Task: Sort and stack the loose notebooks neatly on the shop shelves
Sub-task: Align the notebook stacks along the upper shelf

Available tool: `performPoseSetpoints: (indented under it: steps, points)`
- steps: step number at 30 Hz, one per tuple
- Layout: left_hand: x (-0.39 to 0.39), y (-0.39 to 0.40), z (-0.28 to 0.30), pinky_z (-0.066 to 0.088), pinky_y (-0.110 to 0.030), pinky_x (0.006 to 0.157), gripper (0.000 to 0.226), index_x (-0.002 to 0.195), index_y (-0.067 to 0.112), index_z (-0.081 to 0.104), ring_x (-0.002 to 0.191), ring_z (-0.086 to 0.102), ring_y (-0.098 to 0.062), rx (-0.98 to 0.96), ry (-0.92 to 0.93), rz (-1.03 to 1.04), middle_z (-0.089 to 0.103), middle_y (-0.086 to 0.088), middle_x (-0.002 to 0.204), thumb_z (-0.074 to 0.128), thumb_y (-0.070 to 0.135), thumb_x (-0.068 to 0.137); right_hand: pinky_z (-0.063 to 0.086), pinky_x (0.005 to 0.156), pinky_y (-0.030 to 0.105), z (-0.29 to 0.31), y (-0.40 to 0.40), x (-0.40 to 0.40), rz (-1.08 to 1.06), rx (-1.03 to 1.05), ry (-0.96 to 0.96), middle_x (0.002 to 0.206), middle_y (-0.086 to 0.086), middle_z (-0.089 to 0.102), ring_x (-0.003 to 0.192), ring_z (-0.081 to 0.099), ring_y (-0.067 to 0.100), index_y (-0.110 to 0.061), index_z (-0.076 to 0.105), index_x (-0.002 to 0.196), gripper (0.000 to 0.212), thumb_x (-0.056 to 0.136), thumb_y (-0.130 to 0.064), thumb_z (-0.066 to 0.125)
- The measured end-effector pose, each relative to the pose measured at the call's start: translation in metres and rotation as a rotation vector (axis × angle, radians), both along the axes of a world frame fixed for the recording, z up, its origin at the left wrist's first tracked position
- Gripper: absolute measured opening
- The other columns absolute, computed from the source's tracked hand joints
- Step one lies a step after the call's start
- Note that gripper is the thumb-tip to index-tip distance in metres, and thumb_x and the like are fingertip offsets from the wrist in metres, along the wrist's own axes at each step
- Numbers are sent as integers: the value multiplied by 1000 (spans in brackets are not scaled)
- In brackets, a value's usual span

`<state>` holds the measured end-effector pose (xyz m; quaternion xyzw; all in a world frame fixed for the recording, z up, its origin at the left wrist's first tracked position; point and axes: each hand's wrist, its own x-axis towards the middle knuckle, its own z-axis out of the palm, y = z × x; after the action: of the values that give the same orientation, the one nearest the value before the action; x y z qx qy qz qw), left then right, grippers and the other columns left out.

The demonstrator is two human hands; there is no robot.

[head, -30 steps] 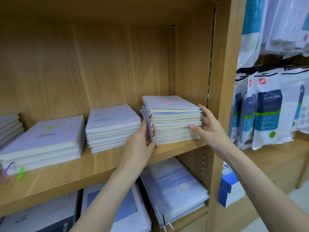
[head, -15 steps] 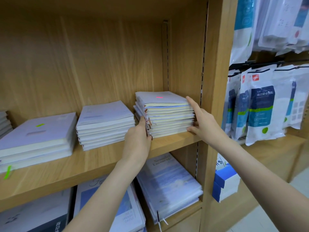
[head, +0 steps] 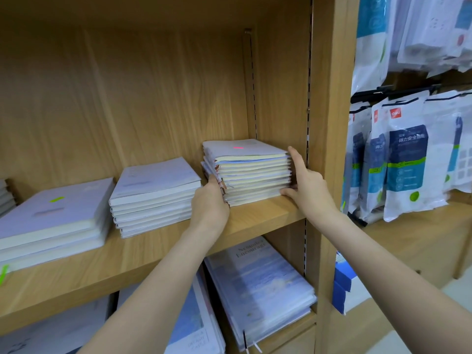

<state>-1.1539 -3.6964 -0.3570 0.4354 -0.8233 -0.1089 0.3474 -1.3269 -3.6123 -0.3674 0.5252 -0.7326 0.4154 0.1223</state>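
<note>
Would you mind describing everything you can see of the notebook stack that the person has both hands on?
The notebook stack sits at the right end of the wooden shelf, close to the side wall. It holds about ten thin notebooks with pale lavender covers and cream page edges, and a small pink mark on the top cover. Its left edges are uneven, with the upper books jutting out. The left hand presses its left front corner. The right hand lies flat against its right side, thumb at the base.

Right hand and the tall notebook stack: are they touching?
Touching. The head view shows the right hand with straight fingers flat against the right side of the tall notebook stack, no gap visible. The left hand presses the opposite side.
</note>
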Motion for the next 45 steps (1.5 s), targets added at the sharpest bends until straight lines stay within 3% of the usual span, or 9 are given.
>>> performPoseSetpoints:
  steps: [7, 11, 15, 23, 28, 34, 37, 39, 45]
  points:
    - [-8, 8, -4, 41, -29, 78, 69, 149, 12, 7, 104, 57, -30, 55, -78, 6, 60, -16, 114, 45, 1, 93, 49, 91, 41, 0, 2, -3, 78, 22, -100, 117, 11, 62, 101, 62, 28, -18, 16, 148, 83, 84, -25, 69]
    - [-2, 0, -7, 42, -29, 95, 57, 144, 16, 34, 114, 55, -24, 204, 146, -149, 60, -6, 122, 54, 8, 91, 44, 81, 32, -2, 2, -6, 29, 57, -78, 115, 9, 64, 106, 60, 28, -11, 48, 128, 41, 95, -37, 49]
    - [0, 1, -5, 41, -28, 99, 37, 129, 13, 54, 116, 55, -14, 313, 432, -188, 62, 1, 121, 55, 10, 92, 45, 74, 37, -6, -8, -4, -105, -9, -19, 100, 12, 67, 94, 61, 31, -5, 60, 105, 37, 95, -39, 49]
    - [-10, 6, 0, 46, -34, 82, 18, 100, 4, 69, 100, 62, -26, 16, 232, 40, 70, -13, 98, 58, 14, 90, 36, 66, 32, -4, -21, -2, -290, -8, -8, 97, 16, 67, 93, 61, 35, -5, 65, 97, 42, 93, -44, 50]
    - [-8, 3, -3, 45, -30, 91, 26, 115, 8, 63, 107, 60, -22, 149, 263, -50, 67, -7, 111, 56, 7, 90, 37, 65, 31, -9, -17, -3, -237, -40, -3, 97, 10, 68, 91, 62, 29, -7, 65, 100, 42, 92, -46, 51]
    - [-10, 3, -1, 41, -31, 102, 66, 138, 13, 37, 114, 55, -15, 334, 369, -280, 58, 0, 125, 65, 1, 80, 44, 80, 36, -8, -13, 0, -180, -78, -58, 116, 12, 64, 104, 60, 33, -9, 47, 126, 50, 90, -41, 56]
    - [-9, -1, -1, 40, -32, 105, 89, 145, 13, 23, 119, 53, -10, 394, 480, -350, 53, 2, 134, 70, 4, 70, 42, 98, 41, 1, -13, 2, 91, -112, -262, 133, 10, 52, 119, 52, 29, -17, 10, 149, 88, 84, -34, 67]
    - [-9, -2, -2, 42, -32, 102, 79, 143, 18, 31, 114, 56, -9, 410, 488, -397, 58, 4, 127, 64, -6, 76, 34, 109, 39, 9, -19, 3, 252, -134, -441, 144, 6, 40, 131, 41, 24, -20, -1, 150, 104, 79, -33, 73]
    - [-10, -5, -2, 45, -31, 98, 78, 135, 20, 42, 109, 59, -13, 452, 485, -420, 62, 2, 121, 66, -7, 67, 37, 107, 41, 7, -30, 3, 275, -209, -517, 137, 7, 44, 126, 42, 22, -16, 15, 147, 101, 71, -32, 79]
